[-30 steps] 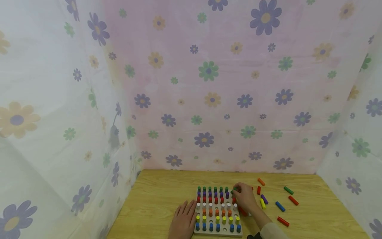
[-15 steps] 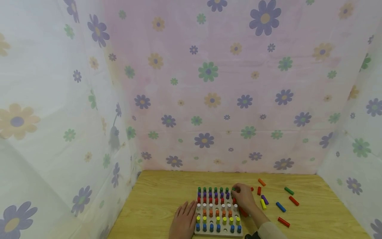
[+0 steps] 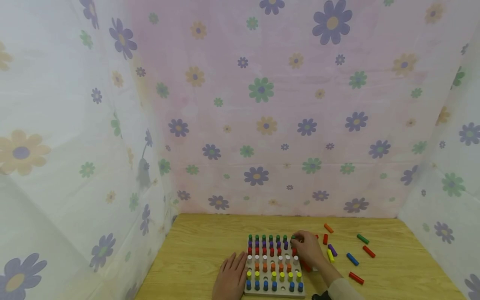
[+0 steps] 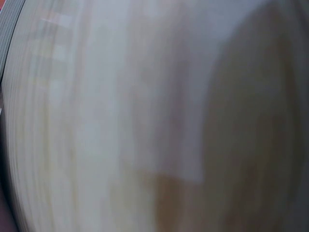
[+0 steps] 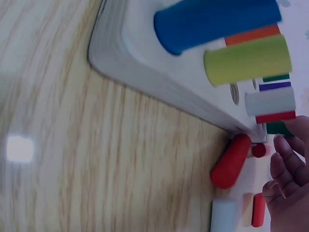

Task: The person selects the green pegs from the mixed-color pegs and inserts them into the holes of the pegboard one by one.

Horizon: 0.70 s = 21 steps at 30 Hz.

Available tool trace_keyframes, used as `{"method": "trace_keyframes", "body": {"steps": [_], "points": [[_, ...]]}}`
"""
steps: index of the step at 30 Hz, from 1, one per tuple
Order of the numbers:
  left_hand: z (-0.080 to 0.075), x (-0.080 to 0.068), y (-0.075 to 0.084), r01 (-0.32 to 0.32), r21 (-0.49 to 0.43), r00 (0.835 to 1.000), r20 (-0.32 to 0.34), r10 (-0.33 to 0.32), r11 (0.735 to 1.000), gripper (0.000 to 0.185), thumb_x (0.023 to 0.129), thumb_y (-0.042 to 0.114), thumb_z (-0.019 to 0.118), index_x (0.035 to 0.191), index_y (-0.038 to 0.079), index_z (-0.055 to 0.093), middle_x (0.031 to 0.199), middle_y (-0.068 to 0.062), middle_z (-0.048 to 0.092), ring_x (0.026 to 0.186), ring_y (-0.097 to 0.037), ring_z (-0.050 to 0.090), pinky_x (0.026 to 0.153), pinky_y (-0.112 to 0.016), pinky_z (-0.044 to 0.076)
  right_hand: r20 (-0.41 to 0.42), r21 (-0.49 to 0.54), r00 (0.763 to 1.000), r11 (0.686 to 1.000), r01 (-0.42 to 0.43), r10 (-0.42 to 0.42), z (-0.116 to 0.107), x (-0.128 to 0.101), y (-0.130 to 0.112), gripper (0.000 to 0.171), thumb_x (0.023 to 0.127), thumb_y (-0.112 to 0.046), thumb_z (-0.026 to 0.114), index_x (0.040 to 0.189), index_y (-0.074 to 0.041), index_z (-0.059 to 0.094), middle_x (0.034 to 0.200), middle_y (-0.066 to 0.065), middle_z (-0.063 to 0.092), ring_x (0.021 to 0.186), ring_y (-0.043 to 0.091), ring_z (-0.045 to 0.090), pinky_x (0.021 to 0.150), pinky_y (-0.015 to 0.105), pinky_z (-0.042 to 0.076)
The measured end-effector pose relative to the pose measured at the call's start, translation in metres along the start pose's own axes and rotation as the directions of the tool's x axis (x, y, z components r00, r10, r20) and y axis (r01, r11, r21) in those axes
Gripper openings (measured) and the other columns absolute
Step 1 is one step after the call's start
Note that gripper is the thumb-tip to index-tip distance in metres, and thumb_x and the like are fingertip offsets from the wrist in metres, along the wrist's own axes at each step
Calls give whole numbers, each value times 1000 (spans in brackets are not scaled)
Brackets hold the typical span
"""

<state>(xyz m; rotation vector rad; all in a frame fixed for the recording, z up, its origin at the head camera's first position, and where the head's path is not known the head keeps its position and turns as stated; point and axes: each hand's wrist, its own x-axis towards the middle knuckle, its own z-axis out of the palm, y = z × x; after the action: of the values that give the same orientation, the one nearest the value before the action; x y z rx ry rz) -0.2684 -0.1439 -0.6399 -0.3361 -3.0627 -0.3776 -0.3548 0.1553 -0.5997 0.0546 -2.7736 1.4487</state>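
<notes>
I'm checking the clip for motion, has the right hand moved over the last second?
No. The right hand sits at the far right corner of the peg board, fingertips on the green peg there, just as before.

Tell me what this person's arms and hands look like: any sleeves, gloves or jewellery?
Both hands are bare, with no gloves and no rings that can be made out. The right hand leads into a light beige sleeve that covers the forearm down to the wrist, with something dark at its lower edge, too small to identify. The left hand shows only to the wrist, so its sleeve is out of view.
</notes>
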Motion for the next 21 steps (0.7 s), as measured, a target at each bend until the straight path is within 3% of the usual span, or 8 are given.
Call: {"method": "trace_keyframes", "body": {"steps": [10, 21], "points": [[2, 0, 2, 7, -17, 1000, -25, -7, 1000, 61, 110, 56, 21, 156, 25, 48, 156, 5, 49, 146, -29, 41, 118, -54, 32, -19, -64, 997, 995, 75, -76, -32, -11, 8, 9, 95, -8, 70, 102, -2, 74, 89, 0, 69, 80, 15, 60, 68, 32, 52], [4, 1, 0, 6, 8, 1000, -19, -6, 1000, 62, 110, 57, 20, 155, 25, 48, 155, 5, 50, 145, -29, 42, 118, -54, 33, -24, -114, 998, 992, 58, -61, -71, -31, 33, 7, 95, -10, 73, 99, -4, 73, 90, 0, 68, 78, 12, 58, 64, 27, 50]]}}
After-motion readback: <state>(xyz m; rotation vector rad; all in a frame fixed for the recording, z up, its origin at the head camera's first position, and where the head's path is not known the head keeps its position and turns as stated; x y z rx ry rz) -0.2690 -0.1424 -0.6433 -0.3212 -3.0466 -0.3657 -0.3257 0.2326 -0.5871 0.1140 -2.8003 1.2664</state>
